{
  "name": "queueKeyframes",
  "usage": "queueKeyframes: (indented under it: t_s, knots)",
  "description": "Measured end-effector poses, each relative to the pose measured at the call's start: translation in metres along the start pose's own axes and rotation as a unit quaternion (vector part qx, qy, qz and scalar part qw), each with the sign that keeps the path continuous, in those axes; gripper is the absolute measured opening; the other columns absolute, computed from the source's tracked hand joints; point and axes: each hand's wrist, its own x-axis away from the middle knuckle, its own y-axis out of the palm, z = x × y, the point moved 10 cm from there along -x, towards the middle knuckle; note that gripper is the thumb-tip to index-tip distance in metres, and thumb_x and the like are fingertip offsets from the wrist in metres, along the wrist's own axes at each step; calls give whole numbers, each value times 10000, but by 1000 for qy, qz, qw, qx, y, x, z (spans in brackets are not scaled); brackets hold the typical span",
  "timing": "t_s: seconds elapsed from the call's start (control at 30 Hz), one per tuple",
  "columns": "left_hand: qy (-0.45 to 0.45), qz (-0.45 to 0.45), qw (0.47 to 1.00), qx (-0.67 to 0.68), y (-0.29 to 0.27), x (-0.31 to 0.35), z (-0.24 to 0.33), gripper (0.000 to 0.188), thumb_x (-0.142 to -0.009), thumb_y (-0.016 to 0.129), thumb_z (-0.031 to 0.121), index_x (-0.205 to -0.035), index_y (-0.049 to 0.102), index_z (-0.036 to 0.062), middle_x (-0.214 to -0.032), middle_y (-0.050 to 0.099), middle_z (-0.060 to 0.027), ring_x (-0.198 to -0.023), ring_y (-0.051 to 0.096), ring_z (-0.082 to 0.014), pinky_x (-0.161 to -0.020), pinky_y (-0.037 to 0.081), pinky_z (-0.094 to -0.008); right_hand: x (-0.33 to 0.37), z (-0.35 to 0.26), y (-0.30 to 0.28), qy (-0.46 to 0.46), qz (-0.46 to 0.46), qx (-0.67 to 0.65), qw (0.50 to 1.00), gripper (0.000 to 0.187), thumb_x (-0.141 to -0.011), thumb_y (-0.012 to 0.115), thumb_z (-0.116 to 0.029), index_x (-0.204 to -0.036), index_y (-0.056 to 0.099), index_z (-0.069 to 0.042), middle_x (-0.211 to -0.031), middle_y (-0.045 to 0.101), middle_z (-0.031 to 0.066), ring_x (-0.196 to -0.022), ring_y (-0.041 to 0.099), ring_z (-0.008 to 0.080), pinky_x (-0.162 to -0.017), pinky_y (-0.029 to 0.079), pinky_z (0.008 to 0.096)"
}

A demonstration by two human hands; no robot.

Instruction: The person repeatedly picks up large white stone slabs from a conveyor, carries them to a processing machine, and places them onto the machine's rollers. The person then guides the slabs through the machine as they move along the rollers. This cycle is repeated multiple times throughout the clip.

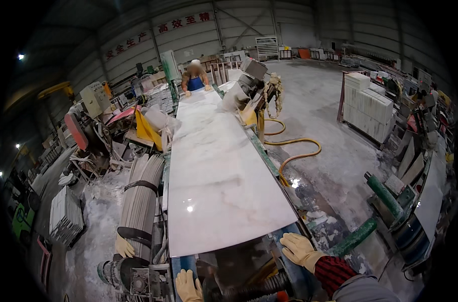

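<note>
A long white polished stone slab [224, 191] with faint grey veining lies flat along the conveyor, its near edge above the open end of the frame. My right hand [300, 250], in a cream work glove, rests on the blue belt [302, 277] beside the slab's near right corner, fingers stretched out and holding nothing. Lower left, my left hand [187, 287], gloved alike, lies with fingers extended on the other blue belt [183, 263], a little short of the slab. Its wrist is cut off by the picture's lower edge.
Left of the conveyor stand a strapped bundle of thin strips [141, 194], another cream glove [124, 246] and a motor [119, 274]. A machine head [249, 80] overhangs the slab's far right; a yellow hose [302, 142] curls on the floor. A co-worker [195, 79] touches the far end.
</note>
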Motion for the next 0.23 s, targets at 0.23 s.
queueKeyframes:
  t_s: [0.23]
  knots:
    - [-97, -179, 979, 9, 18, -3, -10, 685, -995, 720, 254, -1610, 474, 78, -1632, 470, -269, -1502, 416, -503, -1262, 303, -601, 6, 5, 5, 7, -4, 16, 1000, 390, -958, 680, -223, -1292, 658, -21, -1292, 685, 154, -1299, 624, 331, -1160, 482, 428]
